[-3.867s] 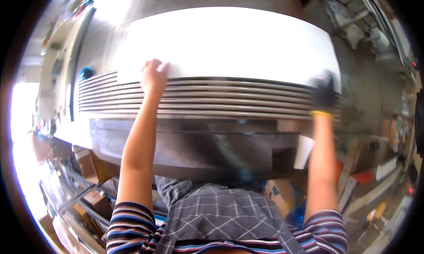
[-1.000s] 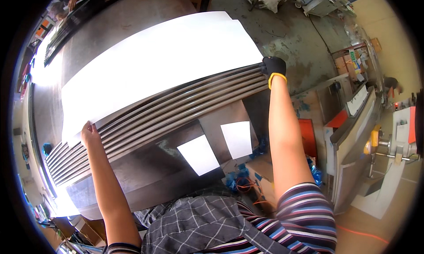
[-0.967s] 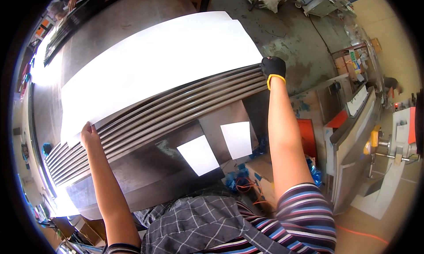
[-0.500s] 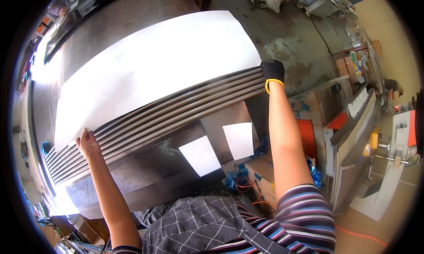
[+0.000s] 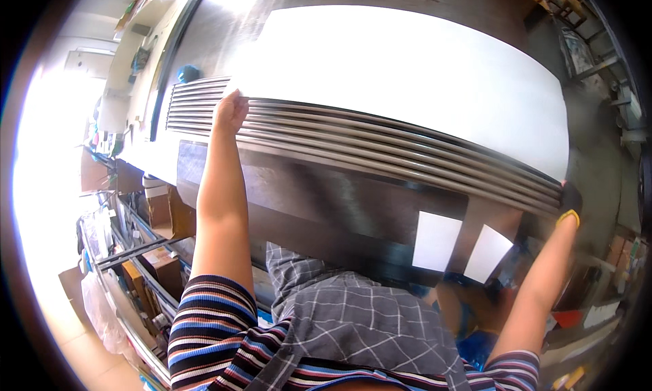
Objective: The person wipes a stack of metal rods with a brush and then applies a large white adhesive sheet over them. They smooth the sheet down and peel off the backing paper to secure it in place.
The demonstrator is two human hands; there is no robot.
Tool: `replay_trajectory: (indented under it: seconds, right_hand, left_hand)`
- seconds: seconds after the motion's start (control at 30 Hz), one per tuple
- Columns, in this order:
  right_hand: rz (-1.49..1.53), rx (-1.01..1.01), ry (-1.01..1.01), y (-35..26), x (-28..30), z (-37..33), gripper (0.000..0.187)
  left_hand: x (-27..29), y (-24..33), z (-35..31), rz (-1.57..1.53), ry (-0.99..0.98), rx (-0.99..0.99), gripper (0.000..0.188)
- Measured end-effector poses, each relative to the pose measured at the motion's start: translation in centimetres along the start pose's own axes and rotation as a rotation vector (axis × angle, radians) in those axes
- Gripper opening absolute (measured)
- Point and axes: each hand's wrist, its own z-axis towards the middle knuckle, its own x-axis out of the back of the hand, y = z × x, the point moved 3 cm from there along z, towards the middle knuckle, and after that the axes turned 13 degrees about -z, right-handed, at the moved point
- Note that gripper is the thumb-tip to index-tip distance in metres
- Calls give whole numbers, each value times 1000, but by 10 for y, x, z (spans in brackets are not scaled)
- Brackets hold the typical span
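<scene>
A large white sheet (image 5: 407, 72) lies across the dark table (image 5: 312, 194), its near edge along a row of several long, thin dark strips (image 5: 380, 141). At the sheet's near left corner, my bare left hand (image 5: 231, 111) pinches the edge, close above the strips. My right hand (image 5: 569, 199), in a black glove with a yellow cuff, is closed at the near right corner, beside the strips' ends; its fingers are partly hidden and blurred. Two small white pieces, one squarish (image 5: 437, 241) and one tilted (image 5: 487, 254), lie nearer me on the right.
A blue crumpled thing (image 5: 188, 74) sits at the strips' far left end. Below left stands a metal rack (image 5: 139, 252) with cardboard boxes (image 5: 163, 207) and a clear plastic bag (image 5: 102, 306). Blue plastic (image 5: 475, 350) shows under the table's right side.
The view has swung left, so the sheet, strips and both hands appear farther right. Both hands remain at the sheet's near corners.
</scene>
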Motion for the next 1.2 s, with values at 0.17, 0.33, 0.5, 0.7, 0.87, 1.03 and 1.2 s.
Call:
replay_trajectory:
  seconds: [0.17, 0.33, 0.5, 0.7, 0.87, 1.03, 1.2]
  right_hand:
    - [8, 55, 5, 6, 7, -3, 40]
    - [244, 2, -47, 28, 12, 9, 38]
    - [207, -9, -28, 18, 6, 10, 37]
    - [2, -44, 47, 23, 15, 2, 35]
    - [-271, 168, 558, 11, 21, -42, 49]
    - [-20, 989, 224, -240, -130, -309, 53]
    - [-359, 1003, 387, -220, -114, -320, 67]
  left_hand:
    - [-1, 16, -9, 232, 96, -11, 15]
    - [8, 12, 17, 692, 159, -143, 22]
    - [26, 7, 33, 1114, 155, -363, 37]
    - [-4, 1, 15, 1346, 287, -412, 35]
    - [-79, -29, -45, 1328, 341, -739, 27]
    - [-183, -128, -158, 1267, -374, -933, 26]
    - [-223, -152, -200, 1288, -554, -961, 29]
